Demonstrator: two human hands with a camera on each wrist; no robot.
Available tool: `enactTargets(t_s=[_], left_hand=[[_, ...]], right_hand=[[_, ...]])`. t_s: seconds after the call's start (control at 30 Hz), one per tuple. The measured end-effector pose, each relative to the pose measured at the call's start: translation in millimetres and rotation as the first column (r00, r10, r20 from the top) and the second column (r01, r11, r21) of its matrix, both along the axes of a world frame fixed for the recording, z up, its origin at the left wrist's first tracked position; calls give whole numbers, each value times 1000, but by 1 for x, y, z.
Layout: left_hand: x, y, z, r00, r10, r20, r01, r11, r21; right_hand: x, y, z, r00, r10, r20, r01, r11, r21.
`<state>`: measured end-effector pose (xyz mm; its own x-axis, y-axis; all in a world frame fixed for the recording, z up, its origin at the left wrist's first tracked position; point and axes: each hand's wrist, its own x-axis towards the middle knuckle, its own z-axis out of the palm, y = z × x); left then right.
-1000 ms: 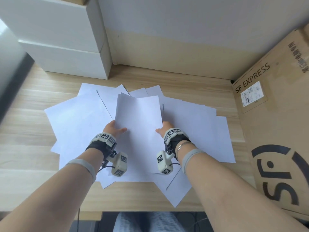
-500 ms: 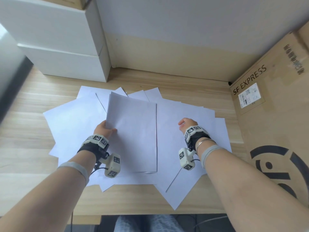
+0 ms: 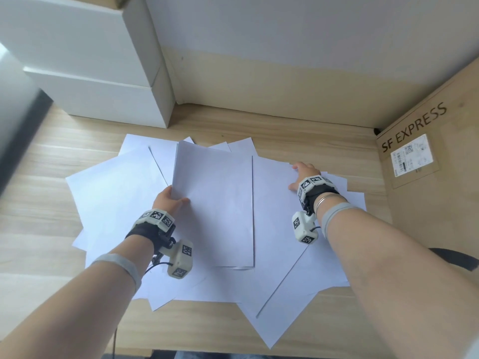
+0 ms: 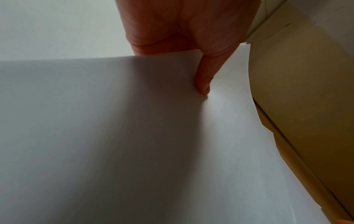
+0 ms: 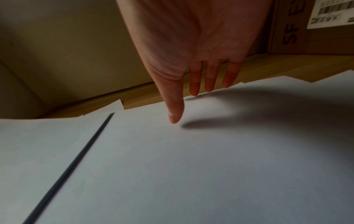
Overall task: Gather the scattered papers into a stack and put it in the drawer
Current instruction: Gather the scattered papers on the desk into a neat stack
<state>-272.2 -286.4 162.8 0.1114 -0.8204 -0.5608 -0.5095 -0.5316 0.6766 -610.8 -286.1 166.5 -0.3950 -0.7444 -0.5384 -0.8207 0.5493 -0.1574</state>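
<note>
Several white sheets of paper (image 3: 111, 193) lie fanned and overlapping on the wooden desk (image 3: 285, 130). My left hand (image 3: 169, 202) pinches the left edge of a small gathered stack (image 3: 215, 203) held a little above the rest, thumb on top; the left wrist view shows the thumb (image 4: 204, 80) pressing the stack (image 4: 114, 121). My right hand (image 3: 302, 174) is out to the right over a loose sheet (image 3: 274, 203), fingers straight and spread. In the right wrist view the right hand (image 5: 191, 97) reaches the far edge of that sheet (image 5: 191, 166), holding nothing.
A white drawer unit (image 3: 85, 73) stands at the back left of the desk. A large brown cardboard box (image 3: 440, 177) marked SF EXPRESS blocks the right side. A wall runs along the back. The desk's front edge is close to my body.
My right hand let go of the stack's right edge and moved right and away, onto the loose sheets. The left hand keeps the stack, shifted slightly left.
</note>
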Motion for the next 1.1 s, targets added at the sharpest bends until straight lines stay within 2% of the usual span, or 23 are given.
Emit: enactTargets(t_s=[0.5, 0.73, 1.1], left_hand=[[-18, -8, -7, 1000, -1, 8, 1, 1000, 22], [-20, -8, -9, 1000, 0, 10, 0, 1000, 16], [-21, -5, -10, 1000, -5, 1, 5, 1000, 11]], right_hand=[[-9, -18, -4, 986, 42, -159, -26, 995, 99], [-10, -16, -1, 996, 25, -88, -21, 999, 45], [-5, -23, 9, 973, 143, -182, -103, 972, 212]])
